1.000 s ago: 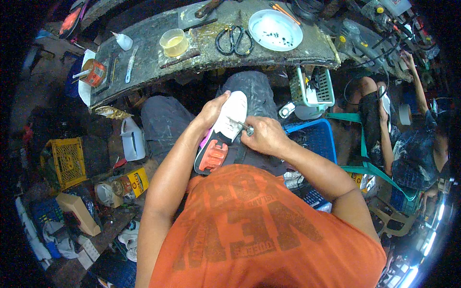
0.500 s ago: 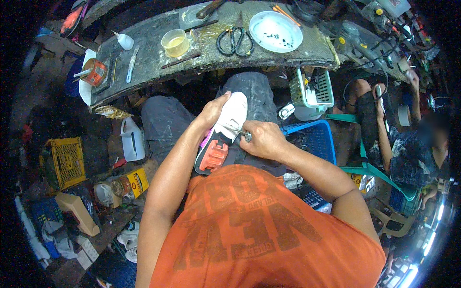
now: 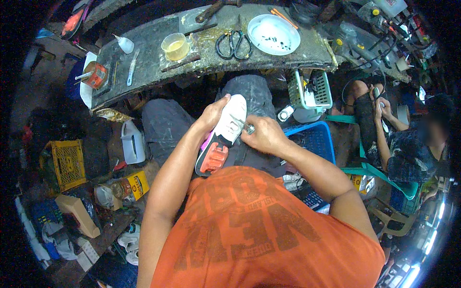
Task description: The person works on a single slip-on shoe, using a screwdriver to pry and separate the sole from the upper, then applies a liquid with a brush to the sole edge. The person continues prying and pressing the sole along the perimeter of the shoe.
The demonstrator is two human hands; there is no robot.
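Observation:
Over my lap lies a shoe (image 3: 232, 119), white at the toe end, with black and pink sides and an orange piece (image 3: 214, 158) at its near end. My left hand (image 3: 211, 114) grips its left side near the toe. On the other side, my right hand (image 3: 263, 135) is closed around a small thin metal tool (image 3: 249, 128). Its tip touches or hovers over the white part; I cannot tell which. My right fingers hide the rest of the tool.
Ahead curves a workbench (image 3: 149, 62) bearing scissors (image 3: 233, 45), a white bowl (image 3: 273, 34), a cup of yellowish liquid (image 3: 175, 46) and a squeeze bottle (image 3: 125, 44). Right of my legs are a blue basket (image 3: 312, 139) and a pale green basket (image 3: 311, 89). A co-worker (image 3: 408, 153) sits at right.
My right hand has shifted slightly right, and the tool's shaft no longer stretches as far across the shoe. The co-worker's hands have come together around an object.

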